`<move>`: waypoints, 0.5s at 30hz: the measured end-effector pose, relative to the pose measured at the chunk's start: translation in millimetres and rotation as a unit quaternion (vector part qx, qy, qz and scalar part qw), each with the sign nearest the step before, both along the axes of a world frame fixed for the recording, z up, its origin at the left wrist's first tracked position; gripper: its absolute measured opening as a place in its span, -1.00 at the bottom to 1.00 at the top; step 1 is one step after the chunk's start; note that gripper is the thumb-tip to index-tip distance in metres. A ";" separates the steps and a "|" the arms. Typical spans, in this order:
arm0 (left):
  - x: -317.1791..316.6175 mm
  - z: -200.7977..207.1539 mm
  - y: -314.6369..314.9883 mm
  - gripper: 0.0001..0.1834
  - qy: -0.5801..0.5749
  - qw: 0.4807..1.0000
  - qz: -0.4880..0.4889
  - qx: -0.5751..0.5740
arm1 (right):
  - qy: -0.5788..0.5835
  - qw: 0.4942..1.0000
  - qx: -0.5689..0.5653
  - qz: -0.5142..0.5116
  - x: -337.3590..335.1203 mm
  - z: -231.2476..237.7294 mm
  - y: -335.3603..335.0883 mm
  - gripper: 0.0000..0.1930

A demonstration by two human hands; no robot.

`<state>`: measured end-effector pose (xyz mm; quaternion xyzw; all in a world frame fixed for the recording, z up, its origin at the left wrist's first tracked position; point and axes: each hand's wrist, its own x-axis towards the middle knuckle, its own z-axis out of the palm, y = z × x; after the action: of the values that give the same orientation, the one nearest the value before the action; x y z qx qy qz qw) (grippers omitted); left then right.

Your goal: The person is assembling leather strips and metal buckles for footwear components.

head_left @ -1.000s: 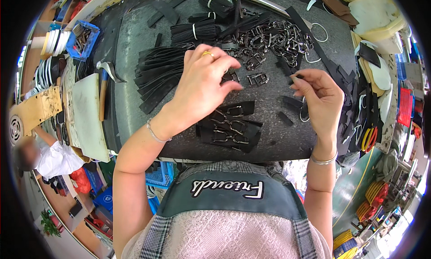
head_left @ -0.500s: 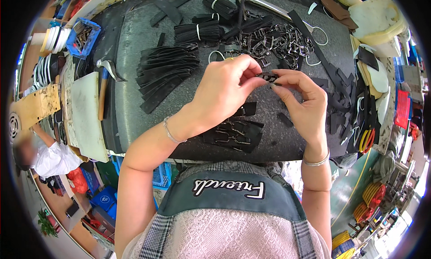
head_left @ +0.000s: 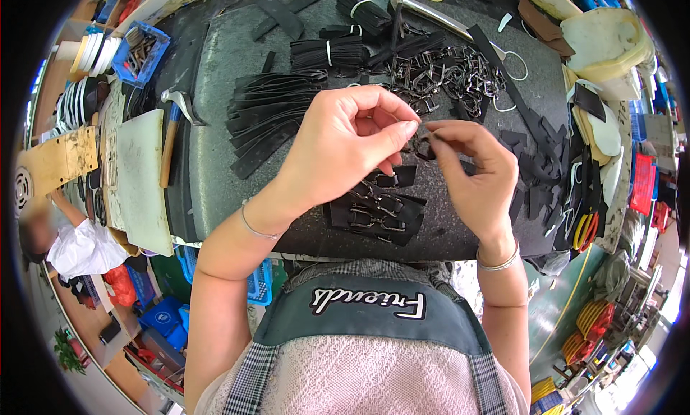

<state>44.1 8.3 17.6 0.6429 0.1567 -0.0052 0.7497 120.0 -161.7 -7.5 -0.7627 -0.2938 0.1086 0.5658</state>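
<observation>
Over the middle of the dark worktable (head_left: pixel 215 142), my left hand (head_left: pixel 345 142) has thumb and forefinger pinched together; what they hold, if anything, is hidden. Close by on the right, my right hand (head_left: pixel 478 167) pinches a small dark metal buckle (head_left: pixel 424 148) at its fingertips, partly covered by the fingers. Beyond both hands lies a tangled heap of similar dark buckles (head_left: pixel 467 74). Black strips (head_left: pixel 262 113) are fanned out left of my left hand, with tied bundles of strips (head_left: pixel 327 53) behind them. Nearer me, black pieces with buckles (head_left: pixel 377 212) lie by the table's front edge.
A hammer (head_left: pixel 172 138) lies at the left beside a white board (head_left: pixel 142 181), with a blue basket of tools (head_left: pixel 141 56) behind. To the right are loose black strips (head_left: pixel 539 163), scissors (head_left: pixel 586 229) and a beige tub (head_left: pixel 607 45). A person (head_left: pixel 86 250) is at far left.
My hands, which met at one buckle, have parted slightly at the fingertips. The left hand has shifted a little left and down, and the buckle now hangs lower by my right fingers.
</observation>
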 end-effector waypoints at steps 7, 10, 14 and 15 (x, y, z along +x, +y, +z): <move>-5.7 2.4 6.9 -0.82 0.010 0.990 -0.023 -0.136 | 0.134 0.989 0.053 0.008 -0.1 4.6 -0.2 -0.92; -10.1 0.7 6.2 -0.78 -0.007 0.999 -0.001 -0.044 | 0.231 0.968 0.101 -0.026 -0.6 8.5 1.4 -0.91; -13.4 -20.0 5.8 -0.86 -0.044 0.998 0.024 0.030 | 0.278 0.947 0.158 -0.014 -3.7 9.8 3.6 -0.88; -11.5 -25.4 1.5 -0.89 -0.074 0.996 0.058 -0.011 | 0.279 0.945 0.169 -0.013 -6.0 10.0 5.2 -0.87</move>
<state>32.7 9.8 -7.7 0.6233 0.1371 0.0842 0.7652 114.0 -156.5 2.5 -0.5989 -0.1287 0.2588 0.7468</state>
